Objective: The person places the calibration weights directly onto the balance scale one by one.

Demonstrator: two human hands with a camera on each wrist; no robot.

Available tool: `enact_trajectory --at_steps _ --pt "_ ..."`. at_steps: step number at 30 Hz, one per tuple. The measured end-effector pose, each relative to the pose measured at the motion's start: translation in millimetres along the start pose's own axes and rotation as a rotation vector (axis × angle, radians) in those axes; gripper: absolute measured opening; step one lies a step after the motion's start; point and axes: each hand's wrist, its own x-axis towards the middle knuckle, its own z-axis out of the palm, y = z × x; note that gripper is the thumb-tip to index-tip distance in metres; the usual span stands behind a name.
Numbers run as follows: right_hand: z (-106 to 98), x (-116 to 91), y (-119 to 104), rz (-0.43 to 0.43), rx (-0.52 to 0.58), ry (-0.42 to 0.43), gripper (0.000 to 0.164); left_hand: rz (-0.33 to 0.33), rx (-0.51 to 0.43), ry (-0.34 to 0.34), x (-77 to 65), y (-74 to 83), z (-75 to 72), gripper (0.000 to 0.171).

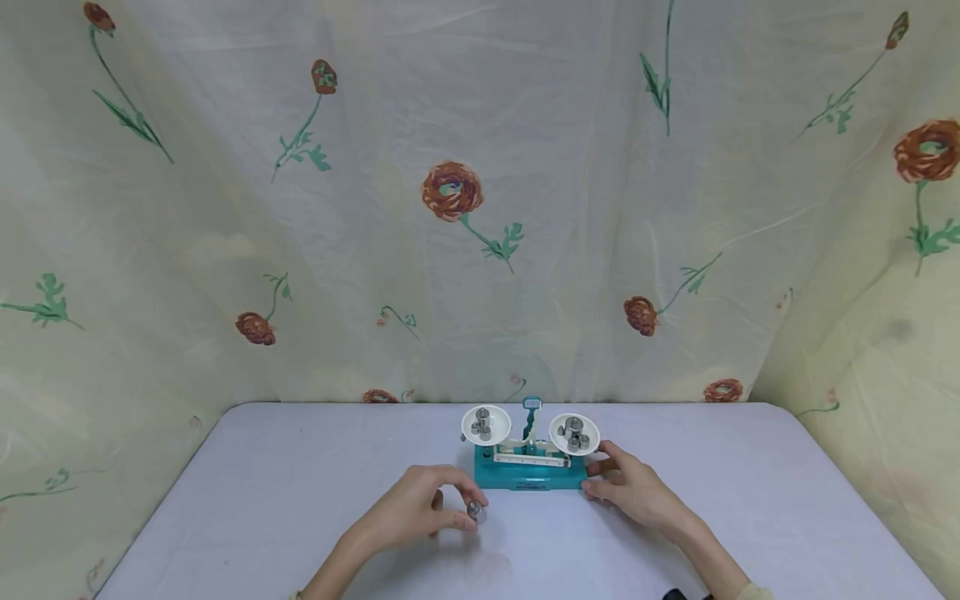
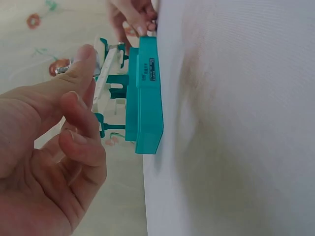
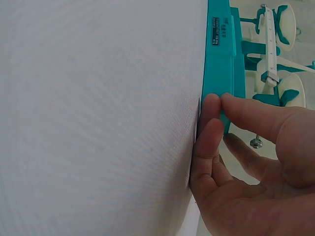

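Note:
A teal balance scale (image 1: pixel 531 479) stands on the table with small metal weights in both white pans. In the head view my left hand (image 1: pixel 427 506) is in front of its left end, pinching a small metal weight (image 1: pixel 473 508) between thumb and forefinger. Part of this weight (image 2: pixel 62 70) shows past the thumb in the left wrist view. My right hand (image 1: pixel 630 492) grips the right end of the scale's base, thumb at the front corner (image 3: pixel 225 105) and other fingers around the end. The left pan (image 1: pixel 487 426) holds several weights, as does the right pan (image 1: pixel 575 435).
A white cloth covers the table (image 1: pixel 300 500). Behind it hangs a pale curtain (image 1: pixel 540 292) with a flower print, which continues along both sides. A small black object (image 1: pixel 674 594) shows at the bottom edge, left of the right forearm.

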Motion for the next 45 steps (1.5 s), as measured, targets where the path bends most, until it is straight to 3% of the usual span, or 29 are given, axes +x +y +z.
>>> enact_trajectory --at_steps 24,45 --pt "1.4 -1.8 2.4 0.004 0.013 0.008 0.07 0.024 -0.06 0.251 2.7 16.6 -1.0 0.024" --pt "1.7 -0.5 2.0 0.008 0.008 0.008 0.072 -0.024 0.102 0.447 16.7 25.2 -0.2 0.025"
